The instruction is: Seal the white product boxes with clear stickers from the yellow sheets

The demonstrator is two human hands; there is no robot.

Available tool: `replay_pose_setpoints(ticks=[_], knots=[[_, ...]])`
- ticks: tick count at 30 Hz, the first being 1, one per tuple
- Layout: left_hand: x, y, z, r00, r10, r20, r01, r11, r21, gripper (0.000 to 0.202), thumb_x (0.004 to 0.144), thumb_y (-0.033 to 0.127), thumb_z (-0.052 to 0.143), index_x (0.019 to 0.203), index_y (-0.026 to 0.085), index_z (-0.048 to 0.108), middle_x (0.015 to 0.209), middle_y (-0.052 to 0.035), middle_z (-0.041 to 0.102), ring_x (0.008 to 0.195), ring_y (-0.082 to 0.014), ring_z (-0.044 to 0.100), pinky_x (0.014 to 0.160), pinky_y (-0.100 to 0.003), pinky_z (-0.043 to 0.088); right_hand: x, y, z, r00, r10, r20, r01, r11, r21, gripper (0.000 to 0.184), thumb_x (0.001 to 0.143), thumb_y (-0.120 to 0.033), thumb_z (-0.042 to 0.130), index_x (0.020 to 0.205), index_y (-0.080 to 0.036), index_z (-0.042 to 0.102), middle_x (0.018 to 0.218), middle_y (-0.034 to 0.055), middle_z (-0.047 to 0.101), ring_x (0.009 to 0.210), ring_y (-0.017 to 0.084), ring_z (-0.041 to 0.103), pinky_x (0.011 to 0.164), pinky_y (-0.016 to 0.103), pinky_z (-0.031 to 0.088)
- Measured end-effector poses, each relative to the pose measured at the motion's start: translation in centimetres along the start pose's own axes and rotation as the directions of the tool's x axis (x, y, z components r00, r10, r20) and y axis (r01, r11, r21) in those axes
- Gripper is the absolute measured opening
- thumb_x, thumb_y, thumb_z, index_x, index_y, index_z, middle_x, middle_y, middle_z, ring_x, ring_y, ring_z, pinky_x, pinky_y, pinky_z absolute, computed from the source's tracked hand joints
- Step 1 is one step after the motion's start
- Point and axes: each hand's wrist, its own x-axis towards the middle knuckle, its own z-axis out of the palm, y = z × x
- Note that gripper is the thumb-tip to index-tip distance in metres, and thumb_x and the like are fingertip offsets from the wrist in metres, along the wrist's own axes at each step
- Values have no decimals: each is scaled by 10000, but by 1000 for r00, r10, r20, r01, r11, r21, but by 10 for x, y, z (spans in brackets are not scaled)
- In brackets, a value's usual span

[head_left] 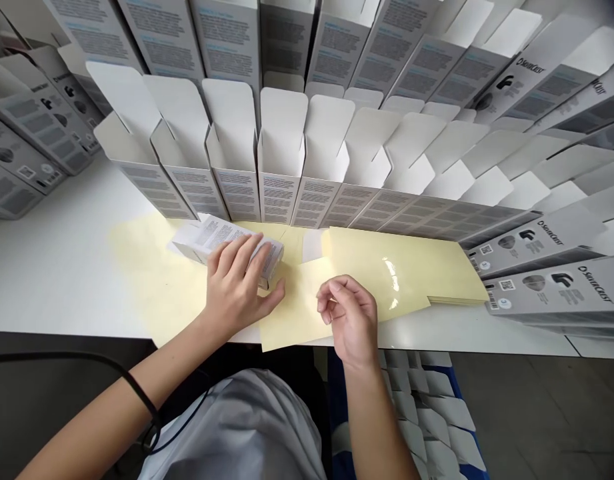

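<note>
Head view: left hand [235, 287], fingers spread across an oblong white printed cardboard box [221, 233]; right hand [354, 319], fingers curled inward, over glossy, flat yellow sheets [411, 267].

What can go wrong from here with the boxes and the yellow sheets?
The lying box under the left fingers might bump the upright boxes close behind it and tip some. The nearest yellow sheet reaches the edge of the table, so it could slide off if brushed. The black cable crosses the left forearm in this view and may snag.
</note>
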Motion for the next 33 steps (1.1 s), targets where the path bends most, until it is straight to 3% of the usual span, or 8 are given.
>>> replay_pose_setpoints(ticks=[4,11,20,33], knots=[[-6,-4,17,984,-103,145,92,992,81,642,827,387,613,1384,103,469,1383,-239,561,1295,-399,522,1088,-536,337,15,8,28,997,30,-65,-20,987,158,209,774,-350,660,654,-187,607,662,5,599,537,97,480,430,210,326],[-11,-3,23,985,-109,132,100,992,73,597,853,301,584,1401,96,466,1385,-246,559,1318,-396,508,1073,-534,347,32,22,55,987,146,-72,-126,967,221,247,704,-355,760,661,-189,583,601,-37,520,513,76,403,438,203,302],[-7,-2,24,998,-55,42,48,988,148,532,855,338,596,1276,16,559,1299,-267,616,1209,-408,593,1010,-513,388,37,35,67,982,168,-90,-141,959,246,271,713,-337,774,611,-179,579,543,-48,505,467,59,376,426,198,279],[-6,-1,24,997,-63,49,55,986,159,518,865,342,594,1257,5,572,1295,-261,621,1205,-400,598,1013,-508,390,37,38,68,986,137,-96,-116,973,201,273,715,-326,790,613,-178,585,500,-61,474,460,60,378,444,193,293]])
